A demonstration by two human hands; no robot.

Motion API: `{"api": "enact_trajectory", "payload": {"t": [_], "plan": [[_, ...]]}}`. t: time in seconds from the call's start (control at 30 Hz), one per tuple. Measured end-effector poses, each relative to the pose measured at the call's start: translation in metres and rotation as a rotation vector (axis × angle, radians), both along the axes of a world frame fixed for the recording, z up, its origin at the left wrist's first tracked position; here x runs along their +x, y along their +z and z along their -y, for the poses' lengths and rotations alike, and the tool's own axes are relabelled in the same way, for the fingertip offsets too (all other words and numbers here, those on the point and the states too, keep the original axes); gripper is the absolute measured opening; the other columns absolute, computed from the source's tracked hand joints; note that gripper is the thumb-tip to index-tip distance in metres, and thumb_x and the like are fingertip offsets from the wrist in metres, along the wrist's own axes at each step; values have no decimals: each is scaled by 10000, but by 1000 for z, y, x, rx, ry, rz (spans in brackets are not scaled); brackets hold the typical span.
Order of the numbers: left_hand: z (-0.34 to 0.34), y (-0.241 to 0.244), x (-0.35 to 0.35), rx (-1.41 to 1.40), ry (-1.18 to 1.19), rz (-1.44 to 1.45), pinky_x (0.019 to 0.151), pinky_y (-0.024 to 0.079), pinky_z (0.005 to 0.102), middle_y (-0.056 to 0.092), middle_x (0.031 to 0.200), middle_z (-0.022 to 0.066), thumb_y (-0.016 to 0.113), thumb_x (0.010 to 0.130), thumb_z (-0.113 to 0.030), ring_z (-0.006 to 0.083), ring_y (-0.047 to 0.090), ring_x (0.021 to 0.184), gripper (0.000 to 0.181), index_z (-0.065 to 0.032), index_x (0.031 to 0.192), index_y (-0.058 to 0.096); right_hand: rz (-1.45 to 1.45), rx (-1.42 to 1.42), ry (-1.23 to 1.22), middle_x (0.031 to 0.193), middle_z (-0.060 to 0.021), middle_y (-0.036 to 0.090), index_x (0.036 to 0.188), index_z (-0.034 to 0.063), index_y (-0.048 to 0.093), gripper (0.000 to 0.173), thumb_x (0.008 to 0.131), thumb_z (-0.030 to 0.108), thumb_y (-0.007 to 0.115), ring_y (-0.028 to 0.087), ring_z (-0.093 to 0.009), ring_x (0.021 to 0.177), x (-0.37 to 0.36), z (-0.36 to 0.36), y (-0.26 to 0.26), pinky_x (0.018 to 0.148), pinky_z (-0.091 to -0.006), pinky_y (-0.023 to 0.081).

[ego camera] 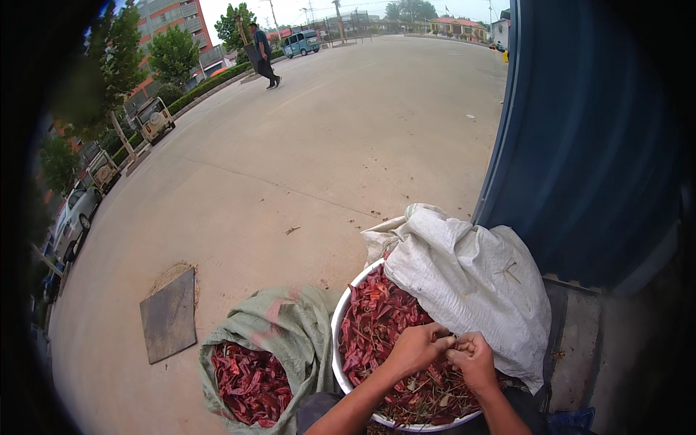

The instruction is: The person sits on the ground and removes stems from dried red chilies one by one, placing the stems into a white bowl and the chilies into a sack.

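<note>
A large white basin [338,348] full of dried red chili peppers [375,321] stands before me, with loose stems lying among the pods near its lower edge. Over the peppers, my left hand [421,348] and my right hand [472,356] meet at their fingertips. Fingers hide whatever is pinched between them, so I cannot tell if either hand holds a pepper. A white woven sack [462,272] leans over the basin's upper right side. Left of the basin, a green woven sack [310,321] stands with its mouth open, showing more dried red peppers [253,383].
A flat dark board [169,315] lies on the concrete at left. A blue corrugated metal panel [576,147] rises at right. Farther off, a person [262,57] walks near a parked blue van [300,43], and vehicles line the left side.
</note>
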State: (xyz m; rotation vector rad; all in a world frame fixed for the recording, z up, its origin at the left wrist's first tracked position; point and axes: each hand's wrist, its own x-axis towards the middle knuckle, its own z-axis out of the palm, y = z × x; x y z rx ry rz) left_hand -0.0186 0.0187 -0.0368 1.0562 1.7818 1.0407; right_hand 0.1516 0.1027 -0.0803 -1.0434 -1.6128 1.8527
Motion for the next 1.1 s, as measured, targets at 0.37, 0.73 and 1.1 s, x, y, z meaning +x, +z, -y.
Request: {"api": "enact_trajectory", "payload": {"t": [0.37,0.73,1.1], "plan": [[-5,-7,6,165,25,171,841,542,303,755,1002,94,736,948,-200,135,678,914,308,14,1168,705,-175,152,-67,872,-54,653,1053,-14,543,218,892,-31,689,639,-90,751,-13,8,21,657,-245,536],[0,7,7,311,-201,-147,863,540,320,730,1057,118,688,926,0,195,699,951,400,-15,1309,573,199,432,276,680,-31,604,802,-3,657,473,1037,405,606,547,-99,626,6,-20,55,578,-307,456],[3,18,10,272,-283,-206,796,538,356,717,973,155,691,876,29,276,706,856,486,-20,1343,564,125,1077,333,649,-78,566,781,60,613,171,923,145,657,611,-280,562,12,-12,51,495,-405,469]]}}
